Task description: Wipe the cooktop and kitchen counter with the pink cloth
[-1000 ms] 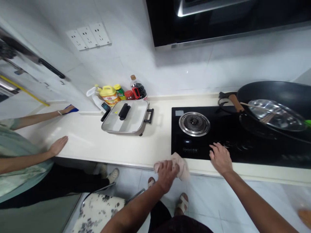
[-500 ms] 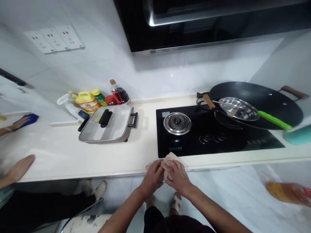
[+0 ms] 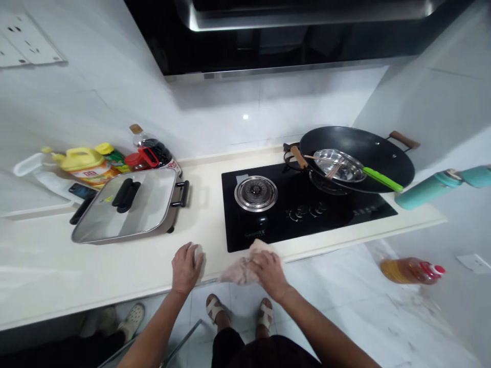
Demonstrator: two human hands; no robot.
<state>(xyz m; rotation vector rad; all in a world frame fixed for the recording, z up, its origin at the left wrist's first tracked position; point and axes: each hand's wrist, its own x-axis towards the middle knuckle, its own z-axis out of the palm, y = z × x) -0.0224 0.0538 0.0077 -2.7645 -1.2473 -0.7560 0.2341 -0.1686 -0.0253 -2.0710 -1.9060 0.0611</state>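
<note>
My right hand (image 3: 267, 271) is closed on a pale pink cloth (image 3: 241, 272), pressing it to the front edge of the counter just below the black gas hob (image 3: 276, 227). Part of the cloth bunches up above the fingers, and the rest trails to the left over the edge. My left hand (image 3: 186, 267) rests on the cream countertop (image 3: 207, 225), left of the cloth and apart from it. Its thumb stands off from the fingers, and I see nothing held in it. Behind it stands the rectangular electric pan (image 3: 126, 214) with a glass lid.
A large black wok (image 3: 356, 148) on the right burner holds a steel bowl (image 3: 337, 166) and a green-handled utensil (image 3: 383, 179). Teal bottle (image 3: 422, 191) lies at right. Bottles, including a yellow jug (image 3: 86, 163), line the wall. Below right is an oil bottle (image 3: 410, 271).
My left hand has let go of the cloth and moved left onto the counter. My right hand keeps the cloth. The view has shifted right, so the other person's hands are out of sight.
</note>
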